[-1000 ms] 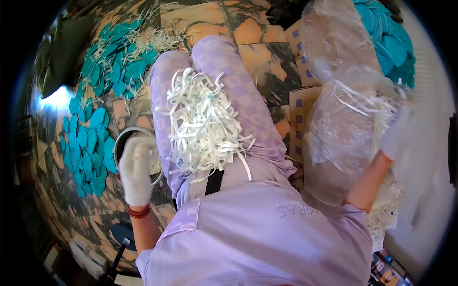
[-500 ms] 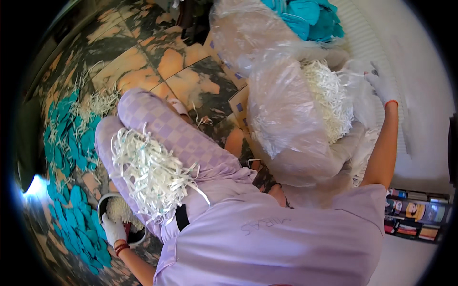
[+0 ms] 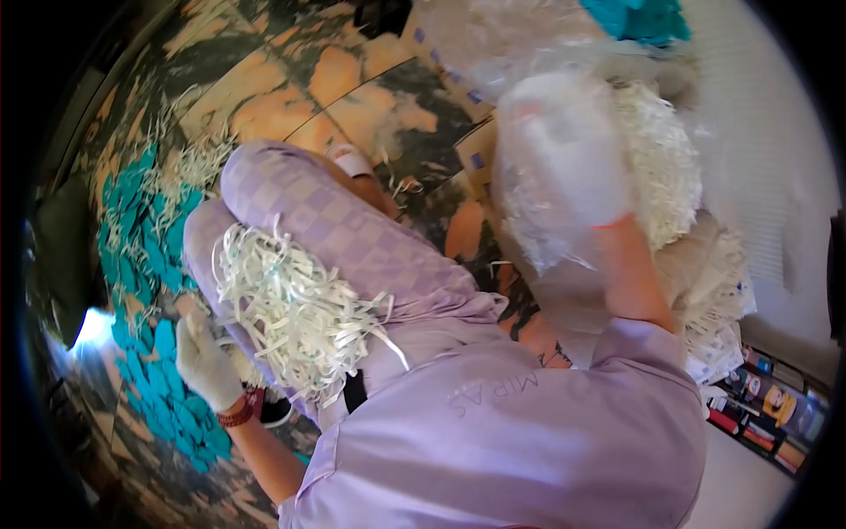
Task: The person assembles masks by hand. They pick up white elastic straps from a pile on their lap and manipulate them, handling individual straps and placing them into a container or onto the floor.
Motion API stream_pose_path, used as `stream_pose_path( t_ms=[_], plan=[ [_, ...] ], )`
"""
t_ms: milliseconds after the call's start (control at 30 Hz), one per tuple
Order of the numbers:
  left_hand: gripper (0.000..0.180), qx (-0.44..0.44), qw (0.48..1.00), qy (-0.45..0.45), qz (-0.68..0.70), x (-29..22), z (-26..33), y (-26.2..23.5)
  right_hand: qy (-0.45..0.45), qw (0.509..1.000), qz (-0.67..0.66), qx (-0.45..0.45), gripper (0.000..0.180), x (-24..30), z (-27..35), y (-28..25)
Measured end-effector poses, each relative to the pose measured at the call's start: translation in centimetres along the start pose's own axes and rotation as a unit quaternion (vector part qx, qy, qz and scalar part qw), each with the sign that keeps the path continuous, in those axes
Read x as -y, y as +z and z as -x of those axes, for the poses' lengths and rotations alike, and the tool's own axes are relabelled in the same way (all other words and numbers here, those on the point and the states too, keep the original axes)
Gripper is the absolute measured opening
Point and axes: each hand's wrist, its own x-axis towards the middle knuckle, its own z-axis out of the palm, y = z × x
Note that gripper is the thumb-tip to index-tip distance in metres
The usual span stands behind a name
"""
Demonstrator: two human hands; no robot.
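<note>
Evidently, a seated position is being kept on the tiled floor (image 3: 264,84), with the lilac checked trousers (image 3: 344,234) folded so that the lap is being used as a tray: a heap of white shredded strips (image 3: 295,304) is being carried on the thigh, probably so that it is being kept within reach of both arms. The left hand (image 3: 204,363), gloved in white, is being held low at the person's left, just beside the near edge of that heap and above a scatter of teal cut pieces (image 3: 154,264) lying on the floor; its fingers are being curled together, but whether strips are being pinched between them cannot be told, since the palm is turned away. The right hand (image 3: 564,150), also gloved, is being pushed up into a clear plastic bag (image 3: 529,229) at the person's right, where a larger mass of white shreds (image 3: 656,163) is being held; the glove is blurred and veiled by the film, so it cannot be told whether it is spread or closed on anything. The bag is being propped against cardboard boxes (image 3: 476,154), which seems to be keeping its mouth open toward the lap. More teal pieces (image 3: 639,18) are being kept in another bag behind.
</note>
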Motion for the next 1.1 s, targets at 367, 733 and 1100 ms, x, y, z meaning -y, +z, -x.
stream_pose_path(
  t_ms=[367,733,1100],
  plan=[
    [0.029,0.014,0.998,-0.055,0.000,-1.8,1.4,3.8,0.254,0.814,0.034,0.522,0.031,-8.1,14.9,34.8],
    [0.029,-0.051,0.994,-0.092,0.040,1.1,2.2,3.9,0.224,0.871,-0.023,0.435,0.031,-9.0,17.8,40.6],
    [0.034,-0.020,0.997,-0.049,0.056,-1.6,0.6,4.6,0.224,0.956,-0.153,0.108,0.056,-0.7,8.5,22.1]
  ],
)
